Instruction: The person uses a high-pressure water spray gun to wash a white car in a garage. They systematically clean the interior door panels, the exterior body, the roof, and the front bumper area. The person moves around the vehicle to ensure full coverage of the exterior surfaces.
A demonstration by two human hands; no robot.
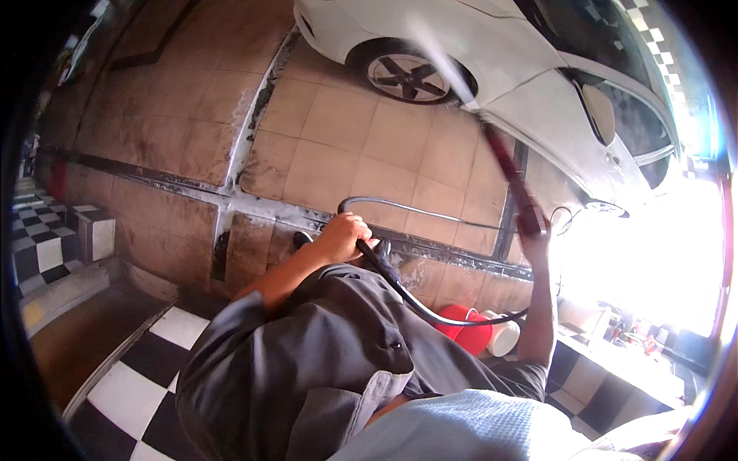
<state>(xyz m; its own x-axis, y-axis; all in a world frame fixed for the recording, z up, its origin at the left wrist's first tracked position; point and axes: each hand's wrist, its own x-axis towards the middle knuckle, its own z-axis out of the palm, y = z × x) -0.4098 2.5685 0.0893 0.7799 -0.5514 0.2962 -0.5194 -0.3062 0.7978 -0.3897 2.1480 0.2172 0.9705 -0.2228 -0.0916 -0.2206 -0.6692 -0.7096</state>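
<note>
My right hand [536, 237] is closed round the grip of a pressure washer gun [509, 165] with a dark reddish lance, blurred at the hand. From its tip a white jet of spray [442, 61] runs up and left toward the front of a white car [530, 96]. The jet passes over the fender beside the front wheel [409, 78]. In front of my body, my left hand [342, 238] grips a black hose [411, 300]. One length of it loops away across the floor side, and another sags past my waist toward my right arm.
Brown floor tiles [330, 115] are crossed by dark, wet drain strips [269, 209]. A red bucket [463, 326] and a white bucket [503, 336] stand below my right arm. Black-and-white checkered ledges [146, 384] flank me. Strong glare washes out the right side.
</note>
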